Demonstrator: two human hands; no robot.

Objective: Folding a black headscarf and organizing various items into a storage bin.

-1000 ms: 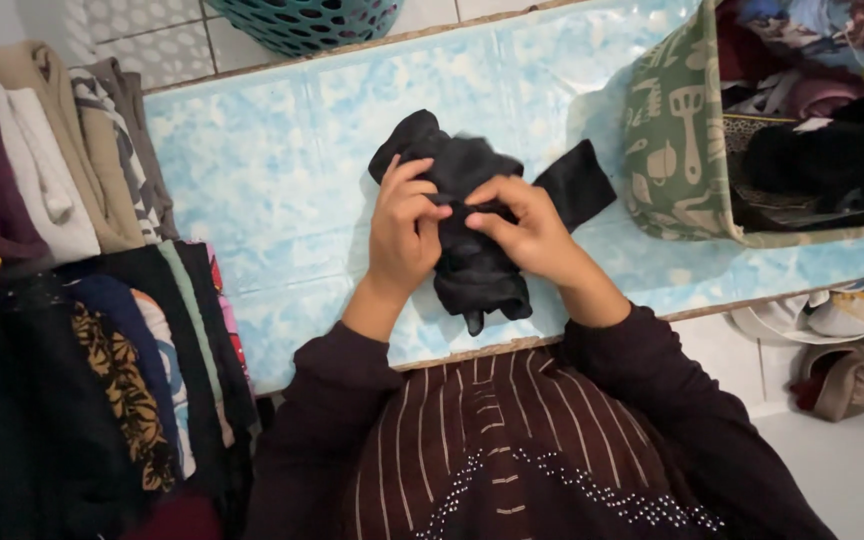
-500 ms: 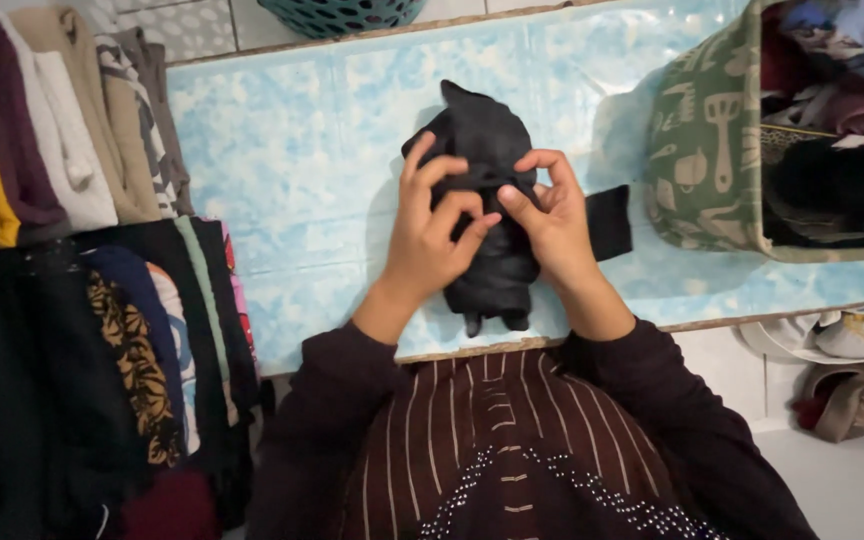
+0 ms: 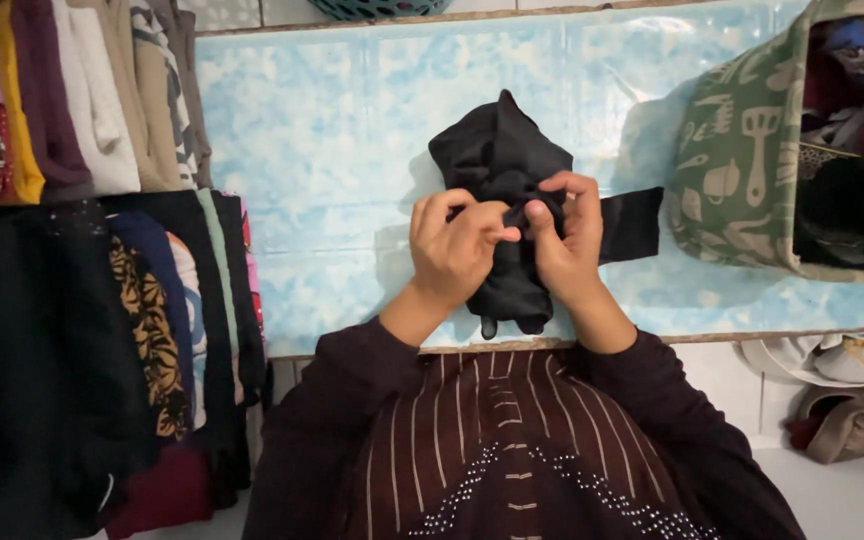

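Both hands at mid-table, close together over a bunched black fabric garment [image 3: 500, 160] lying on the table with the pale blue, cloud-patterned plastic cover [image 3: 322, 130]. Left hand [image 3: 455, 250] curled, fingers and thumb pinching a fold of the black cloth; grip closed on the garment. Right hand [image 3: 564, 235] just beside it, fingertips nearly touching the left's, also pinched shut on the same fold. Garment's upper part rises in a crumpled peak beyond the hands; its lower end shows below them near the table's front edge; a flat black strip of it [image 3: 632, 225] sticks out to the right, past the right hand. Hands cover the middle of the garment, so the fold itself cannot be made out. Right of the strip, close to it, a green fabric storage box with pale kitchen-utensil print [image 3: 732, 160], filled with mixed dark and coloured clothes. Left of the table, two stacks of folded clothes: an upper row in beige, white, purple and yellow [image 3: 72, 100], a lower row mostly black with a leaf-patterned piece [image 3: 142, 320]. Teal plastic basket rim [image 3: 372, 8] at the top edge. On the floor at lower right, slippers or shoes [image 3: 832, 365], partly cut off.
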